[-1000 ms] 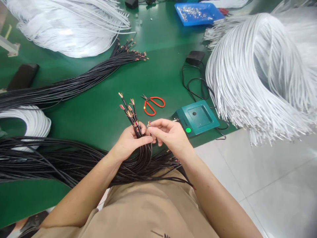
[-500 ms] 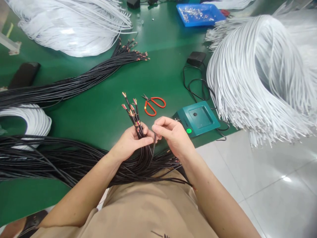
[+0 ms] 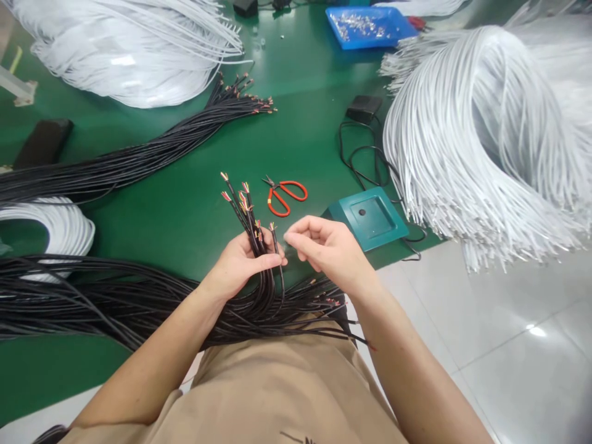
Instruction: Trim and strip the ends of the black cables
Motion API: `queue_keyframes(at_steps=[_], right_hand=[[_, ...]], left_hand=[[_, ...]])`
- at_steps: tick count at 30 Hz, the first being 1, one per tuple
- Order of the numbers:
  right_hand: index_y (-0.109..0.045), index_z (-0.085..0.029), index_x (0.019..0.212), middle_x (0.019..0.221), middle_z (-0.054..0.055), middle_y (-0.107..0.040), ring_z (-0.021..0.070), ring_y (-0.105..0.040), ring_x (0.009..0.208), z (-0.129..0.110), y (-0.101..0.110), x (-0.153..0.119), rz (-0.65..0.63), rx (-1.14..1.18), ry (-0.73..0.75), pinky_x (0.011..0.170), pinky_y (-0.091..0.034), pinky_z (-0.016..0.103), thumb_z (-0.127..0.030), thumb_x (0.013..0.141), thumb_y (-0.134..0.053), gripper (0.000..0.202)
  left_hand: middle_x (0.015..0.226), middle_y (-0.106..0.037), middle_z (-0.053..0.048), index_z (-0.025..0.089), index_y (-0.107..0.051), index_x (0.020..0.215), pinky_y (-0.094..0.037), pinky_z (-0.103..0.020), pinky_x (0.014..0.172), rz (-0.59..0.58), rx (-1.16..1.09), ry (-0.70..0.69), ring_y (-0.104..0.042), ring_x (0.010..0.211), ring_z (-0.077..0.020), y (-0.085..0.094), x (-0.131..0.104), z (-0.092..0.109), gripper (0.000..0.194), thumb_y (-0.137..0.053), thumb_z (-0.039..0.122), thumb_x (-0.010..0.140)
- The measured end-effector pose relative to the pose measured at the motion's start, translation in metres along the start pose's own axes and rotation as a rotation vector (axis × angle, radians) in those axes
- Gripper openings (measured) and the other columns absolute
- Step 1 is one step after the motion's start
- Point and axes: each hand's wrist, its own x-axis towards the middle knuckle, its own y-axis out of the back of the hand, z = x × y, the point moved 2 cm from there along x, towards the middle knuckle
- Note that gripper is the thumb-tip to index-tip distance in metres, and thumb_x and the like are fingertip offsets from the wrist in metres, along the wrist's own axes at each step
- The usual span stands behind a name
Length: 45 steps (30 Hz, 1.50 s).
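Observation:
My left hand [image 3: 245, 259] is closed round several black cables [image 3: 264, 280], whose stripped ends show red, white and yellow wires and point up and away. One more cable [image 3: 277, 250] stands a little apart, pinched between its thumb and fingertips. Just right of that cable is my right hand [image 3: 319, 243], its thumb and index finger pressed together; whether anything small is between them is hidden. Many more black cables [image 3: 161, 302] lie below and left, across the table edge and my lap.
Red-handled snips [image 3: 284, 196] lie beyond my hands. A teal device [image 3: 370, 216] with a cord sits right. White cable bundles [image 3: 430, 135] stand right and back left. Another black bundle [image 3: 152, 148] lies left; a blue tray [image 3: 370, 28] with small metal parts is at the back.
The separate cable's stripped end now shows at my left fingertips; earlier it was at my right fingers. My right hand has come away from it slightly to the right.

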Motion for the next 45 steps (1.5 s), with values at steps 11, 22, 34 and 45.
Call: queue_keyframes(at_steps=[11,22,34,45], right_hand=[[-0.068,-0.015,0.077,0.055,-0.002,-0.061,0.0075,-0.050,0.045,0.016,-0.024,0.013,0.092,0.230,0.005,0.042,-0.036,0.021,-0.032,0.069,-0.074,0.019],[-0.061,-0.017,0.068,0.060,-0.002,-0.063,0.0064,-0.050,0.046,0.025,-0.024,0.013,0.034,0.486,-0.017,0.045,-0.036,0.021,-0.037,0.072,-0.074,0.024],[-0.072,-0.016,0.076,0.046,0.001,-0.058,0.0098,-0.047,0.037,0.001,0.027,-0.022,-0.432,0.197,-0.003,0.043,-0.039,0.025,-0.062,0.088,-0.045,0.055],[-0.067,-0.017,0.087,0.069,-0.001,-0.063,0.0064,-0.047,0.048,0.018,-0.013,0.005,0.070,0.023,-0.020,0.039,-0.040,0.018,-0.023,0.078,-0.060,0.013]], left_hand=[[0.078,-0.066,-0.001,0.016,-0.053,0.079,-0.052,-0.033,0.076,-0.046,0.058,-0.014,-0.065,0.074,-0.0154,0.001,0.000,-0.003,0.028,-0.078,0.020,0.069],[0.073,-0.060,0.004,0.019,-0.045,0.077,-0.049,-0.030,0.071,-0.104,-0.074,-0.013,-0.064,0.068,-0.0133,0.000,0.000,-0.004,0.034,-0.077,0.016,0.070],[0.075,-0.062,0.001,0.015,-0.060,0.084,-0.049,-0.026,0.067,0.025,-0.069,0.071,-0.061,0.069,-0.0125,-0.001,-0.002,0.006,0.026,-0.079,0.023,0.067],[0.067,-0.056,0.005,0.018,-0.047,0.071,-0.043,-0.024,0.067,0.060,0.010,-0.006,-0.056,0.068,-0.0103,0.004,0.002,-0.002,0.036,-0.082,0.018,0.062]])
